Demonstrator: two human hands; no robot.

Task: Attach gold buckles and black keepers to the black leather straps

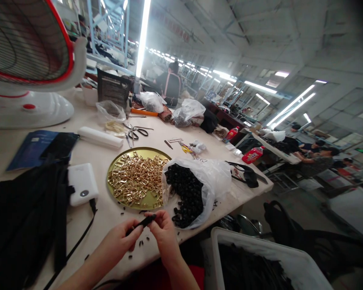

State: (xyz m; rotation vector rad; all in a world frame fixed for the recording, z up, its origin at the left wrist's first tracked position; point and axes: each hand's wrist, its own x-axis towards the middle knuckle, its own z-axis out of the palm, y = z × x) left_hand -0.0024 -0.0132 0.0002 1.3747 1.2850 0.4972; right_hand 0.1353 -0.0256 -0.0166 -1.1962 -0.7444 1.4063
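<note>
My left hand (pixel 127 235) is closed around a narrow black strap (pixel 147 220), with its thumb lying along the strap. My right hand (pixel 163 229) pinches the far end of the same strap; whether a small part is also between those fingers is hidden. Just beyond both hands stands a round gold tray (pixel 145 205) heaped with small gold metal buckles (pixel 135 175). To its right lies an open clear plastic bag (pixel 213 177), spilling small black pieces (pixel 185 193) toward my right hand. A few black bits (pixel 142 243) are scattered on the table below the strap.
A white power bank (pixel 83 183) with a black cable and dark cloth (pixel 27 217) lie left. A fan (pixel 27 100) stands behind them. Scissors (pixel 137 131) and yellow snips (pixel 187 149) lie farther back. A white bin (pixel 260 241) of black strips sits right, below the table edge.
</note>
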